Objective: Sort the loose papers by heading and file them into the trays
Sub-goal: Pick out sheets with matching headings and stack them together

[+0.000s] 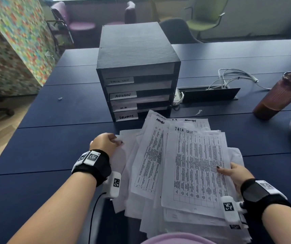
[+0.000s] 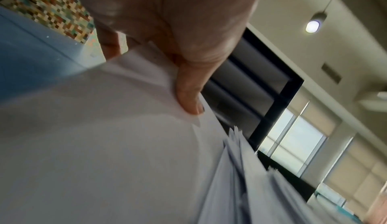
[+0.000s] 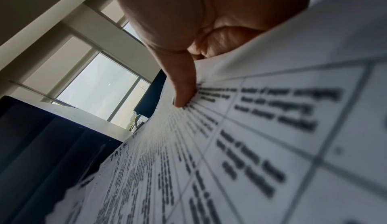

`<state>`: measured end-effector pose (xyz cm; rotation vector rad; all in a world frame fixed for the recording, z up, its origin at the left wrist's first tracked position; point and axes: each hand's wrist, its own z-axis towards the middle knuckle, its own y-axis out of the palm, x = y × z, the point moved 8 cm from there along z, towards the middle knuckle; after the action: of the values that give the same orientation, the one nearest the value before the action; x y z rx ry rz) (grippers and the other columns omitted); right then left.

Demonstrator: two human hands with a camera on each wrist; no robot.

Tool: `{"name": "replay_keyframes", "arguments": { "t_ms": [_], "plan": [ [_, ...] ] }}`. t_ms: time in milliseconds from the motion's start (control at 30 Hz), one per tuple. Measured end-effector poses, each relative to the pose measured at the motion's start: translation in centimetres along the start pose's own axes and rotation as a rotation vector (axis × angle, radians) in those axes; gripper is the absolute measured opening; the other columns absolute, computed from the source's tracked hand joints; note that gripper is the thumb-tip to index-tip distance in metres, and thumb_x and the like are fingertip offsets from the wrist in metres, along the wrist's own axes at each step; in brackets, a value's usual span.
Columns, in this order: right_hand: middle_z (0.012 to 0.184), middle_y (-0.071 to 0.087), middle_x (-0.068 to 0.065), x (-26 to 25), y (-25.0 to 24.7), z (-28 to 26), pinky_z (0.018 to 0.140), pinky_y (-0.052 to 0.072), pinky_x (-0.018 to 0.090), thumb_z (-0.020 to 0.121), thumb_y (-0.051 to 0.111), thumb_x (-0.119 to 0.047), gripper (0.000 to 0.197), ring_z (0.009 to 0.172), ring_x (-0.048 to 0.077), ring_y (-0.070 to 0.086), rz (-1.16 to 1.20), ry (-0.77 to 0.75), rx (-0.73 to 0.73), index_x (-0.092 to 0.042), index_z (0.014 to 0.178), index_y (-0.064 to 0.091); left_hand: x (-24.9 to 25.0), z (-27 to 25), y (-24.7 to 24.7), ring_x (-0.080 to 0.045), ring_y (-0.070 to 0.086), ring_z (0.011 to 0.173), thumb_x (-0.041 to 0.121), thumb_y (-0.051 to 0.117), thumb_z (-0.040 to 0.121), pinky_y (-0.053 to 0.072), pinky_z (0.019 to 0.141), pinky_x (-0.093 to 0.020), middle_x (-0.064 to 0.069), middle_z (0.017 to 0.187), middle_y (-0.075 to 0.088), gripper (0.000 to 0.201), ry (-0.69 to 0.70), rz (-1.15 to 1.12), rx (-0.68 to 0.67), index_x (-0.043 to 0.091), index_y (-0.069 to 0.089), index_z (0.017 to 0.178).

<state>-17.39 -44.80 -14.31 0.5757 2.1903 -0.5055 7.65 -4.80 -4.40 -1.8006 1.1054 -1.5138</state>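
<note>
A loose pile of printed papers [image 1: 148,166] is spread on the dark blue table in front of me. On top lies a sheet headed TASK LIST [image 1: 197,166]; one headed ADMIN [image 1: 151,155] shows beside it. My right hand [image 1: 229,171] pinches the TASK LIST sheet [image 3: 272,128] at its right edge, thumb on top. My left hand [image 1: 109,141] holds the pile's left edge, its thumb pressing a blank sheet [image 2: 104,128]. Behind the pile stands a black tray unit [image 1: 137,71] with slots labelled TASK LIST, ADMIN, H.R and SECURITY.
A brown tumbler [image 1: 278,97] with a straw stands at the right. White cables [image 1: 232,78] and a cable hatch lie behind the papers to the right. Chairs stand beyond the table [image 1: 53,124]. A colourful panel is at the left.
</note>
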Motion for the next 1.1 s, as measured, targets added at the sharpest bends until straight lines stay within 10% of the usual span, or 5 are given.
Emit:
{"name": "replay_keyframes", "arguments": {
  "t_ms": [267, 433, 633, 767, 1100],
  "plan": [
    [0.08, 0.074, 0.01, -0.2, 0.1, -0.1, 0.092, 0.048, 0.055, 0.076, 0.073, -0.009, 0.026, 0.084, 0.033, 0.067, -0.011, -0.06, 0.022, -0.002, 0.1, 0.067, 7.2, -3.0, -9.9, -0.025, 0.049, 0.074, 0.022, 0.065, 0.086, 0.034, 0.066, -0.026, -0.008, 0.085, 0.052, 0.017, 0.336, -0.104, 0.441, 0.006, 0.065, 0.08],
    [0.077, 0.074, 0.008, 0.0, 0.3, 0.2, 0.079, 0.054, 0.042, 0.032, 0.092, -0.046, 0.077, 0.073, 0.028, 0.071, -0.013, -0.074, -0.02, -0.005, 0.093, 0.069, 13.0, -7.4, -14.2, -0.013, 0.05, 0.074, 0.021, 0.066, 0.086, 0.038, 0.067, -0.017, 0.001, 0.082, 0.054, 0.013, 0.597, -0.227, 0.621, 0.01, 0.069, 0.079],
    [0.071, 0.074, 0.005, -0.1, 0.2, 0.0, 0.085, 0.052, 0.047, 0.07, 0.079, -0.016, 0.042, 0.071, 0.027, 0.069, 0.012, -0.083, 0.003, 0.003, 0.105, 0.064, 15.4, -11.0, -9.1, -0.001, 0.057, 0.073, 0.02, 0.07, 0.083, 0.04, 0.071, -0.004, 0.012, 0.085, 0.06, 0.005, 0.891, -0.192, 0.242, 0.021, 0.075, 0.082],
    [0.084, 0.074, 0.01, 1.0, -0.3, 1.6, 0.081, 0.053, 0.043, 0.018, 0.092, -0.048, 0.09, 0.079, 0.029, 0.069, 0.009, -0.088, -0.023, -0.009, 0.096, 0.07, 11.2, -10.4, 0.4, -0.005, 0.06, 0.085, 0.026, 0.064, 0.087, 0.049, 0.089, -0.021, 0.018, 0.09, 0.059, 0.01, 0.714, 0.111, -0.245, 0.025, 0.072, 0.092],
    [0.066, 0.072, 0.001, 0.4, 0.1, 1.1, 0.063, 0.058, 0.034, 0.058, 0.077, -0.016, 0.045, 0.059, 0.021, 0.068, 0.035, -0.088, -0.02, -0.003, 0.1, 0.065, -3.2, -5.6, 3.6, -0.022, 0.055, 0.097, 0.002, 0.062, 0.075, 0.047, 0.087, -0.032, 0.001, 0.109, 0.047, 0.038, 0.076, 0.043, -0.079, 0.026, 0.06, 0.105]
  ]
}}
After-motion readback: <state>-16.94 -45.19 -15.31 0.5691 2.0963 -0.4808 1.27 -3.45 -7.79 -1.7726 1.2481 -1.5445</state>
